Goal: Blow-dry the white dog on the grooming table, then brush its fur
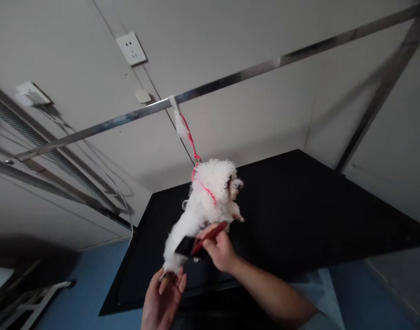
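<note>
A fluffy white dog (192, 211) stands on a black grooming table (275, 206), its head toward the right. My right hand (221, 250) grips a slicker brush (210, 237) with a red handle and a dark head. The brush head lies against the fur near the dog's hind leg; motion blurs it a little. My left hand (164, 293) is cupped around the paw (169, 275) of that hind leg at the table's near edge, and the fingers partly hide it.
A pink leash (190, 137) runs from the dog's neck and chest up to a metal bar (223, 82) across the table. Behind stands a grey wall with a socket (131, 48). Ribbed hoses (55, 156) and a white cable (122, 195) hang at left above the blue floor (89, 275).
</note>
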A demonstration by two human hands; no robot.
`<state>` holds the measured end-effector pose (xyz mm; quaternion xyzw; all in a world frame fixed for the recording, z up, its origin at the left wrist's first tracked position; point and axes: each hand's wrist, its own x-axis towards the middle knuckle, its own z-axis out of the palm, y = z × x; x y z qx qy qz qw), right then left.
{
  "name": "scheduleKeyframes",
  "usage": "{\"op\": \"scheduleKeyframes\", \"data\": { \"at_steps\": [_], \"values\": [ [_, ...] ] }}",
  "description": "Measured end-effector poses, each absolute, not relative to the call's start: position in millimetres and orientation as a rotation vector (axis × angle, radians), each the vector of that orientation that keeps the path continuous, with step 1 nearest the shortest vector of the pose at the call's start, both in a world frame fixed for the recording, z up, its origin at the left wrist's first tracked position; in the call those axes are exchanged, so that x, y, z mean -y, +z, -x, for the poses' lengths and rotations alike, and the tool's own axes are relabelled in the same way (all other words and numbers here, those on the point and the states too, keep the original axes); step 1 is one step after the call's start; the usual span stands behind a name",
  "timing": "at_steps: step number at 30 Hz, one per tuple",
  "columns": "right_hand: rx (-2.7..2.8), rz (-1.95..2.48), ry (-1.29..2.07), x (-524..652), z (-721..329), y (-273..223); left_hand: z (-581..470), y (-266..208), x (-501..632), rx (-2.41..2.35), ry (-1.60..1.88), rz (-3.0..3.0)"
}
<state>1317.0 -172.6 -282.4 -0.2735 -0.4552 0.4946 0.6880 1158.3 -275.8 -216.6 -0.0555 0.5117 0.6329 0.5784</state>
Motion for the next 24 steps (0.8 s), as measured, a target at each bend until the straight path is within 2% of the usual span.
{"op": "scheduleKeyframes", "data": {
  "at_steps": [2,6,10,15,19,22,24],
  "values": [
    [1.005,0.631,1.209,170,-1317,-278,-1159,-213,274,-1.219,1.489,0.096],
    [0.735,0.704,0.932,165,-1319,-269,-1162,-208,273,-1.221,1.5,0.058],
    [0.982,0.556,1.187,170,-1314,-266,-1160,-207,274,-1.25,1.472,0.009],
    [0.805,0.646,0.952,173,-1314,-261,-1154,-211,277,-1.085,1.393,-0.007],
    [1.021,0.572,1.217,180,-1311,-259,-1149,-215,278,-0.933,1.334,0.025],
    [0.819,0.687,1.066,183,-1310,-260,-1147,-215,278,-0.886,1.297,0.013],
    [0.884,0.64,1.093,186,-1308,-260,-1146,-214,277,-0.874,1.265,0.01]
  ]
}}
